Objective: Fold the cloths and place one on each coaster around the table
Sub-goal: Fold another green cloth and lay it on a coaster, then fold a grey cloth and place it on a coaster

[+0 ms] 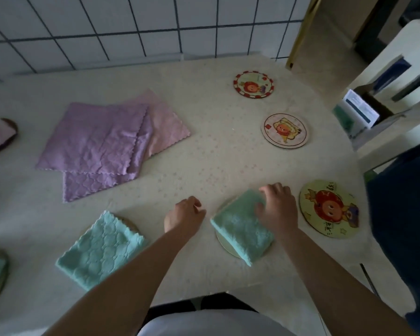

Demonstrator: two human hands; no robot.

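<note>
Pale table (pixel 204 151): three bare coasters (pixel 253 84), unfolded purple cloths (pixel 95 141), cloth-covered coasters.

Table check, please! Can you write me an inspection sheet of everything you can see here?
Surface: pale patterned table, set against a tiled wall.
Job's things: folded mint cloth on a coaster under the right hand; another mint cloth on a coaster to its left; three bare coasters; unfolded purple cloths stacked over a pink cloth.
Clutter: nothing seen.
Grips: right hand rests on the folded cloth; left hand loosely curled, holding nothing.
Cables: nothing seen.
Surroundings: pale chair at the right.
</note>
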